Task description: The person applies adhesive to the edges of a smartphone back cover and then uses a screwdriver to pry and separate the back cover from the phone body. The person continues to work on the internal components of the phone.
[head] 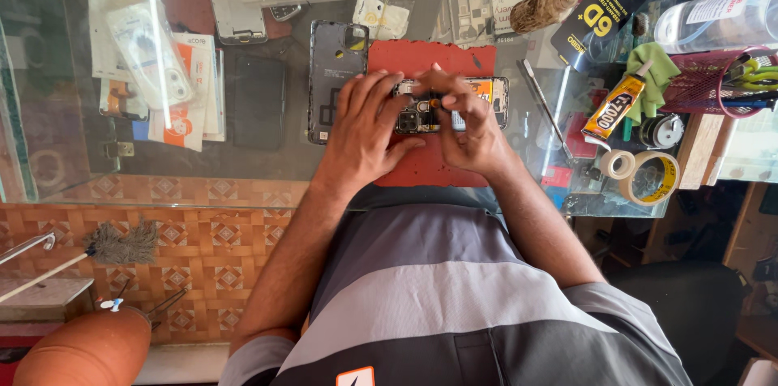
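An opened phone (486,98) with its back removed lies on a red mat (421,57) on a glass counter (267,163). My left hand (365,130) rests on the phone's left end, fingers spread over the camera area. My right hand (470,126) pinches at the phone's middle, fingertips over the exposed board. Whether a small part sits between the fingers is hidden. The phone's dark back cover (334,78) lies just left of the mat.
A black phone (258,102) and packaged cases (154,62) lie to the left. On the right are a glue tube (617,102), tape rolls (648,175), a metal pry tool (545,102), a brush (547,6), a red mesh basket (698,82) and a green cloth (655,70).
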